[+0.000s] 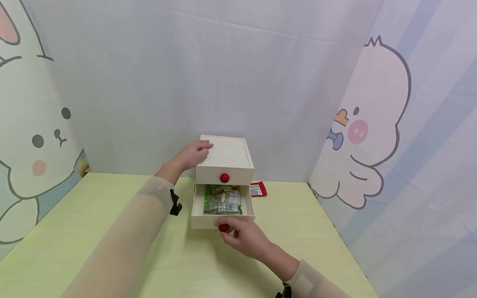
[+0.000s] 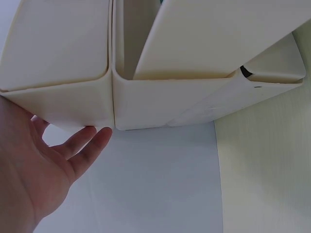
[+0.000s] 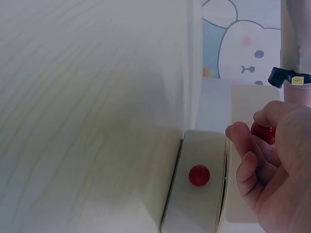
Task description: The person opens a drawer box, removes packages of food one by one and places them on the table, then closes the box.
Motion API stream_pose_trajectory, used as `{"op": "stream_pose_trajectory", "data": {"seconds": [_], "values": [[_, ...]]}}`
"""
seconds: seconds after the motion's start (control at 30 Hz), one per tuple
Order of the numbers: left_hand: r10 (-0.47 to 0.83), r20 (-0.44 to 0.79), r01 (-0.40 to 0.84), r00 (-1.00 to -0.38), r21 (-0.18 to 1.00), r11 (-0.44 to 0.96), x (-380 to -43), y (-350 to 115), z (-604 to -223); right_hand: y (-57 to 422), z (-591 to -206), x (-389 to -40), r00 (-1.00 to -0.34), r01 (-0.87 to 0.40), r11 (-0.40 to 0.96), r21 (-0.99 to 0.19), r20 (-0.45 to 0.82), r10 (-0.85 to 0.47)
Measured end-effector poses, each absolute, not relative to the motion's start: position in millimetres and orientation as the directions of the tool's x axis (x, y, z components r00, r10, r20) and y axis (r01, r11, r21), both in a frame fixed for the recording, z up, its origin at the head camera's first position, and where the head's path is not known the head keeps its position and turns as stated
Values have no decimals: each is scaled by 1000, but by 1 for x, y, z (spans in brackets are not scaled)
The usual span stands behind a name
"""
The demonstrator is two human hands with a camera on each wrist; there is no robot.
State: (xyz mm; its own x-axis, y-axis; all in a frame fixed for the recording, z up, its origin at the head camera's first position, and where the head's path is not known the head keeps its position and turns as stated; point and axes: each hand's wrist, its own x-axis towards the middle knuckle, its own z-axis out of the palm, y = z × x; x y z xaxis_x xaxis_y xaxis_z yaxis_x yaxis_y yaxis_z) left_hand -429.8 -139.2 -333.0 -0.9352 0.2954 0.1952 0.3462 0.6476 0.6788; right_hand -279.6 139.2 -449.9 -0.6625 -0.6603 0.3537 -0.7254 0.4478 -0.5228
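A small white drawer cabinet (image 1: 225, 151) with red knobs stands against the back curtain. My left hand (image 1: 191, 155) rests on its top left edge, and in the left wrist view the fingers of that hand (image 2: 48, 160) lie along the cabinet's side. One drawer (image 1: 195, 205), below the top one, is pulled out. Inside it lies a green packet (image 1: 222, 200) with a barcode. With thumb and fingers my right hand (image 1: 247, 238) pinches this drawer's red knob (image 1: 223, 228), partly hidden by the fingers in the right wrist view.
A red packet (image 1: 258, 189) with a white label lies on the table (image 1: 298, 231) just right of the cabinet. Another red knob (image 3: 199, 175) shows on a closed lower drawer. Curtains with cartoon animals (image 1: 372, 124) enclose the table at the back and sides.
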Motion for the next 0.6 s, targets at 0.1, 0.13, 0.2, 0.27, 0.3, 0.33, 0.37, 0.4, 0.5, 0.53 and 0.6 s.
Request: {"op": "stream_pose_trajectory", "data": {"seconds": [0.1,0.13,0.2,0.27,0.3,0.33,0.37,0.4,0.5,0.53,0.6], "values": [[293,194,344,-936,682,645,-431,-140,-334,139,-450,-278,-667,-719,449,-530,344,-661],[292,192,342,-937,682,646,-431,-140,-334,139,-450,-277,-666,-720,450,-529,343,-662],[291,190,339,-938,683,647,-431,-140,-334,139,-450,-275,-664,-722,450,-526,343,-664],[289,189,337,-938,682,649,-432,-140,-334,140,-450,-273,-661,-724,449,-523,342,-668],[289,189,337,-939,683,648,-432,-140,-334,140,-450,-273,-659,-726,447,-523,343,-670],[288,189,336,-939,684,648,-432,-139,-334,139,-450,-272,-657,-727,444,-523,343,-672],[287,190,336,-939,684,647,-433,-139,-334,140,-450,-272,-656,-728,444,-523,342,-673],[285,190,335,-939,685,647,-433,-139,-334,140,-450,-271,-657,-727,446,-522,340,-673],[283,189,332,-940,687,647,-432,-139,-333,140,-451,-270,-654,-728,443,-523,337,-677],[283,188,332,-941,687,647,-432,-139,-333,141,-451,-269,-653,-729,443,-522,336,-679],[284,186,332,-941,685,648,-432,-140,-333,141,-452,-267,-650,-731,439,-523,335,-682]]}}
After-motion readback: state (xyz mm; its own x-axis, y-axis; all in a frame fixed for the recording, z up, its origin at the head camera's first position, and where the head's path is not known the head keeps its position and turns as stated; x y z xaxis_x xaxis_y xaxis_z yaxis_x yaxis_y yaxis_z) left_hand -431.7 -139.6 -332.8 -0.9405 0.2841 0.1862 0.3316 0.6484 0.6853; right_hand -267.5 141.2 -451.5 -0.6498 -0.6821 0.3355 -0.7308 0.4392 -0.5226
